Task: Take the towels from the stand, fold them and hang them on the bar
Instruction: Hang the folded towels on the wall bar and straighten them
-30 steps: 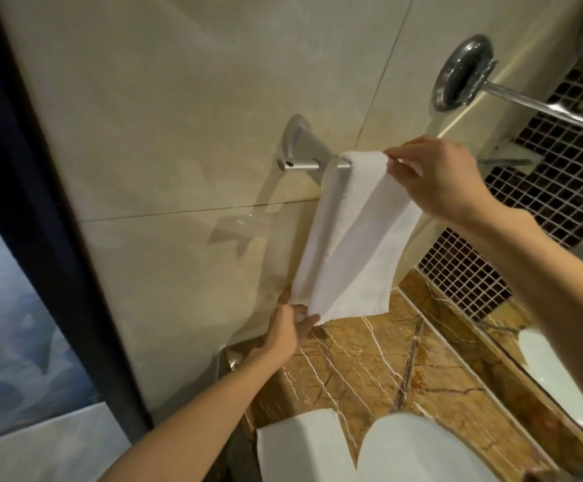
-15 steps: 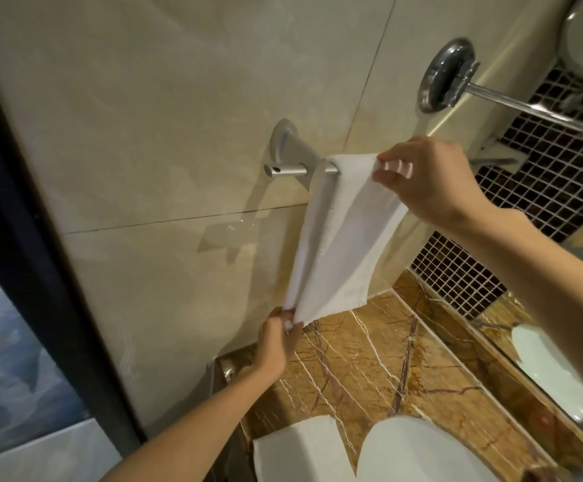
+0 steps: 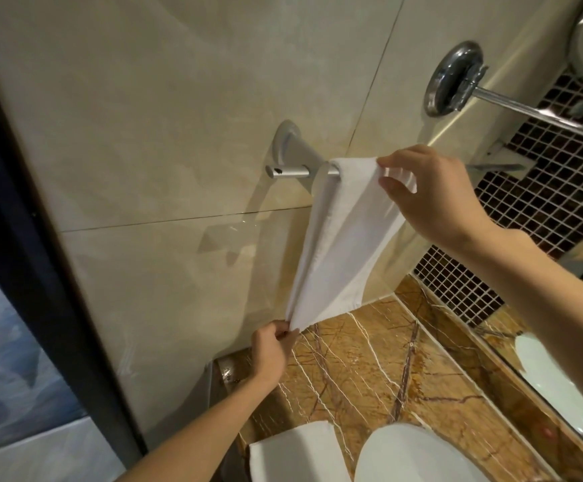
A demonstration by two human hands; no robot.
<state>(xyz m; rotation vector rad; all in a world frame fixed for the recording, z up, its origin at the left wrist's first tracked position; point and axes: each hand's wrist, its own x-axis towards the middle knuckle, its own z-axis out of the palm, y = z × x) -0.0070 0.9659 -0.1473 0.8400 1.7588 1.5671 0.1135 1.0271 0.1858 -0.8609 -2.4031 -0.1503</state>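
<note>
Left hand (image 3: 271, 349): pinches the towel's bottom corner, low down, over the counter's left edge by the wall.
Right hand (image 3: 432, 196): fingers curled, pinching the towel's top fold right at the bar.
Towel (image 3: 338, 245): white, draped over the bar, close to the bar's left holder. Both hands pull it tight. It is wide at the top and bunched to a point at the bottom.
Bar (image 3: 292, 171): silver, fixed to the tiled wall, above the counter's back left corner.
Counter (image 3: 370, 377): brown stone. A white folded cloth (image 3: 293, 453), maybe another towel, lies at its near edge.
What could go wrong: a hard tug down from the left hand could drag the towel off the bar. Bunched like this, it may hang crooked.
</note>
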